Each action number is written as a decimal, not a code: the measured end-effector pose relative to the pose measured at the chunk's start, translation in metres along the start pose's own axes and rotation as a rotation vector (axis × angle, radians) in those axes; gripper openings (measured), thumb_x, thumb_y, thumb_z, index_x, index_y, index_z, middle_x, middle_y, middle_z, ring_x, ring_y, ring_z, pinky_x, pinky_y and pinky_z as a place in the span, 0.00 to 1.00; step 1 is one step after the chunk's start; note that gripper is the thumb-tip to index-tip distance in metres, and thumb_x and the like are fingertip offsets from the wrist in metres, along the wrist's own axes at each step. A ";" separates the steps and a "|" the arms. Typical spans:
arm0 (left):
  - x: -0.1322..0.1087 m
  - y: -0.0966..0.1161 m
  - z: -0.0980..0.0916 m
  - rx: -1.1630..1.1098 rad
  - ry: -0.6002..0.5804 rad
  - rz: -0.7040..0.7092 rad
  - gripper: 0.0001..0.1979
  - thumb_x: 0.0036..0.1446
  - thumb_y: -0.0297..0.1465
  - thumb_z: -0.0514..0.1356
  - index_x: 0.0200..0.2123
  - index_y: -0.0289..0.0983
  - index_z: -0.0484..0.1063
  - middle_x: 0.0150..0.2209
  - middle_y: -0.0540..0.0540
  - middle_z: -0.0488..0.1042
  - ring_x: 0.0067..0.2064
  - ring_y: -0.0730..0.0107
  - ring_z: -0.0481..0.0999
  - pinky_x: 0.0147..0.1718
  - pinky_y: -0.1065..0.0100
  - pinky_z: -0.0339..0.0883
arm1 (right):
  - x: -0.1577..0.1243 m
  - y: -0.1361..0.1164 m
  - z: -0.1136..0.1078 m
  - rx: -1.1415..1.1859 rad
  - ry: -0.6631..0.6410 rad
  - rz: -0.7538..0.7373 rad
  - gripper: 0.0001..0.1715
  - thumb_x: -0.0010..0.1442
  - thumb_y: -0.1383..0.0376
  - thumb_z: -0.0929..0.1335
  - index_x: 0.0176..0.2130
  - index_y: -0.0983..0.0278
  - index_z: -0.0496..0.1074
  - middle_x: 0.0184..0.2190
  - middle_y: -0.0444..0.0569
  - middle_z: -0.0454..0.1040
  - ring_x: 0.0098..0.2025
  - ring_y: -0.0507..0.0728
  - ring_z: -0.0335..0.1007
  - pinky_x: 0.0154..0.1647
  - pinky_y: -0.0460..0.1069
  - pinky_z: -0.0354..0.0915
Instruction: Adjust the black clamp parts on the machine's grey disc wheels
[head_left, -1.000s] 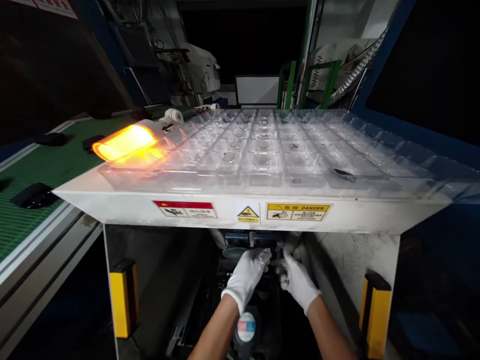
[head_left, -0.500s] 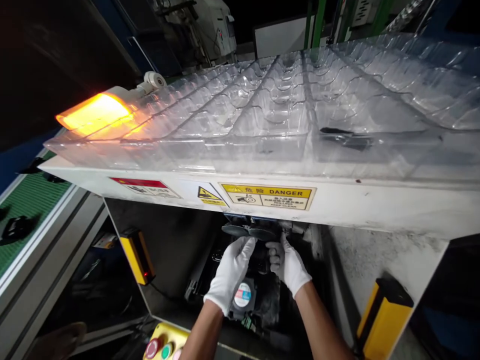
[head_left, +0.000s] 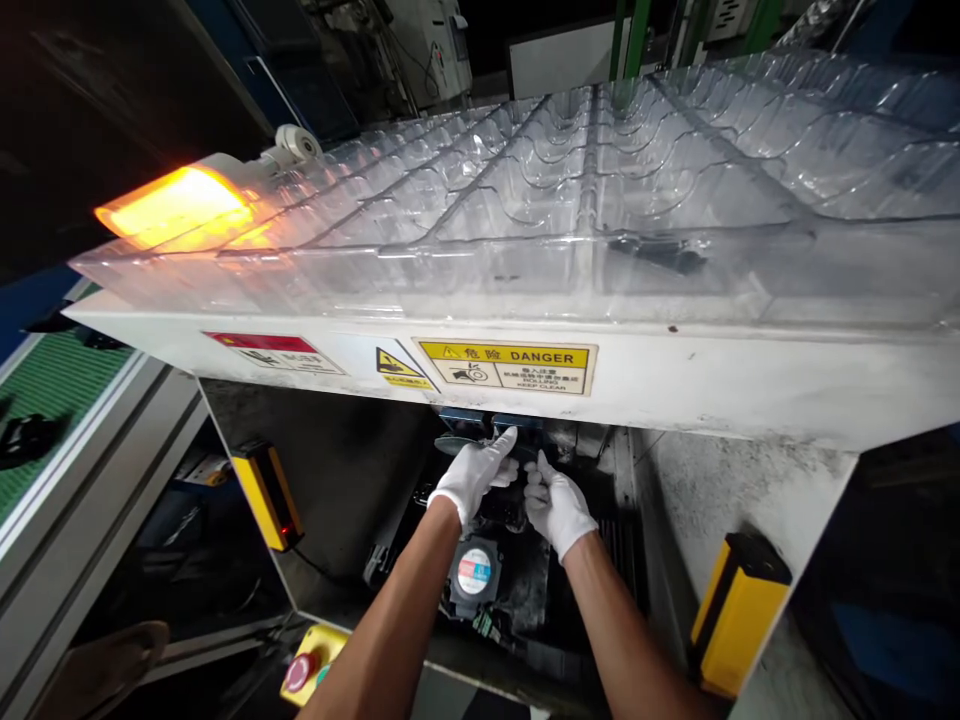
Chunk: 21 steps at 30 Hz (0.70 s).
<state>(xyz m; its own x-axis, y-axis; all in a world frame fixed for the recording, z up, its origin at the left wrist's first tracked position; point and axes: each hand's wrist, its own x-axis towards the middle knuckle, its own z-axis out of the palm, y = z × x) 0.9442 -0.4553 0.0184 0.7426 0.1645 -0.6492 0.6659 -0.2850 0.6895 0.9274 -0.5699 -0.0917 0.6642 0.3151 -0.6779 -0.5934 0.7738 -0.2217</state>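
Observation:
Inside the machine opening, two dark round discs sit side by side below the white ledge: a left disc (head_left: 453, 443) and a right disc (head_left: 528, 441), partly covered by my hands. My left hand (head_left: 472, 478), in a white glove, lays its forefinger over the right disc, its thumb and other fingers bent beneath, gripping the near edge. My right hand (head_left: 556, 505), also gloved in white, is closed at the right side of that same disc, fingers curled and tips at the rim. Under the hands sits a dark motor-like block (head_left: 474, 572) with a round label.
A clear plastic tray (head_left: 420, 275) with moulded pockets lies on the white ledge (head_left: 660, 370) above the hands. Yellow sensor bars, left (head_left: 268, 497) and right (head_left: 739, 612), flank the opening. A yellow button box (head_left: 315, 662) is low left; an orange lamp (head_left: 180, 208) glows.
My left hand has shifted from the near edge of the discs, its forefinger now over the right disc. My right hand stays close to that disc. The view has moved slightly.

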 end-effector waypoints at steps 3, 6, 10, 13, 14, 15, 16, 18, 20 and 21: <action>0.002 -0.002 0.000 -0.023 0.003 -0.068 0.27 0.56 0.54 0.59 0.29 0.33 0.76 0.32 0.40 0.81 0.33 0.63 0.79 0.36 0.62 0.67 | -0.003 0.016 0.007 0.014 0.063 -0.195 0.19 0.57 0.56 0.74 0.27 0.68 0.70 0.17 0.35 0.59 0.16 0.42 0.46 0.14 0.40 0.42; 0.001 -0.007 -0.001 -0.071 0.006 -0.064 0.27 0.56 0.53 0.59 0.30 0.33 0.77 0.34 0.39 0.81 0.36 0.63 0.79 0.38 0.64 0.68 | -0.002 0.025 0.011 -0.014 0.115 -0.352 0.24 0.44 0.50 0.78 0.24 0.67 0.71 0.16 0.36 0.61 0.17 0.43 0.47 0.16 0.42 0.42; -0.001 -0.011 0.000 -0.123 -0.012 -0.002 0.25 0.52 0.53 0.63 0.30 0.34 0.79 0.33 0.41 0.82 0.37 0.62 0.79 0.37 0.67 0.69 | 0.000 0.027 0.017 -0.136 0.140 -0.500 0.26 0.42 0.47 0.78 0.22 0.66 0.72 0.16 0.39 0.64 0.19 0.46 0.49 0.20 0.45 0.43; 0.003 -0.012 0.003 -0.142 -0.006 0.029 0.24 0.46 0.51 0.69 0.27 0.33 0.79 0.30 0.41 0.81 0.33 0.63 0.78 0.34 0.67 0.68 | -0.004 0.023 0.020 -0.271 0.109 -0.597 0.25 0.45 0.49 0.77 0.17 0.65 0.70 0.14 0.40 0.64 0.21 0.48 0.51 0.24 0.47 0.47; 0.006 -0.012 0.004 -0.151 0.007 0.033 0.23 0.44 0.49 0.70 0.25 0.32 0.78 0.28 0.41 0.81 0.32 0.64 0.78 0.33 0.67 0.68 | -0.006 0.022 0.020 -0.318 0.088 -0.616 0.26 0.46 0.49 0.77 0.16 0.65 0.69 0.15 0.40 0.64 0.21 0.49 0.53 0.25 0.47 0.48; 0.010 -0.013 0.005 -0.163 0.022 0.034 0.22 0.43 0.48 0.71 0.25 0.32 0.78 0.27 0.42 0.80 0.30 0.65 0.77 0.32 0.67 0.67 | -0.010 0.020 0.019 -0.364 0.067 -0.625 0.27 0.46 0.50 0.77 0.15 0.64 0.68 0.15 0.41 0.65 0.22 0.49 0.54 0.26 0.47 0.50; 0.013 -0.014 0.005 -0.177 0.035 0.033 0.22 0.43 0.47 0.71 0.24 0.32 0.77 0.27 0.43 0.80 0.29 0.66 0.77 0.32 0.67 0.67 | -0.014 0.018 0.017 -0.406 0.050 -0.624 0.28 0.46 0.49 0.77 0.14 0.64 0.67 0.15 0.41 0.66 0.23 0.50 0.56 0.27 0.48 0.52; 0.016 -0.015 0.006 -0.199 0.046 0.019 0.20 0.45 0.45 0.71 0.25 0.32 0.77 0.27 0.43 0.80 0.29 0.66 0.77 0.32 0.67 0.68 | -0.022 0.013 0.011 -0.459 0.051 -0.607 0.28 0.47 0.48 0.77 0.15 0.65 0.69 0.16 0.42 0.66 0.24 0.50 0.57 0.29 0.47 0.53; 0.017 -0.015 0.005 -0.209 0.039 0.000 0.19 0.49 0.45 0.69 0.28 0.32 0.78 0.29 0.42 0.80 0.31 0.65 0.78 0.34 0.66 0.69 | -0.027 0.006 0.003 -0.468 0.094 -0.561 0.28 0.49 0.46 0.76 0.19 0.65 0.72 0.16 0.41 0.65 0.23 0.48 0.56 0.26 0.45 0.53; 0.016 -0.015 0.004 -0.212 0.034 -0.009 0.19 0.50 0.44 0.68 0.29 0.32 0.78 0.30 0.42 0.81 0.33 0.65 0.79 0.35 0.65 0.70 | -0.028 0.002 0.000 -0.461 0.114 -0.511 0.29 0.51 0.44 0.74 0.20 0.66 0.73 0.16 0.41 0.64 0.21 0.48 0.54 0.23 0.45 0.50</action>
<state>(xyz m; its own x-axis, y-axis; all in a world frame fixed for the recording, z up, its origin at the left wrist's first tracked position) 0.9456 -0.4520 -0.0038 0.7359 0.1991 -0.6471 0.6702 -0.0791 0.7379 0.9080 -0.5774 -0.0730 0.8748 -0.1051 -0.4730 -0.3684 0.4899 -0.7901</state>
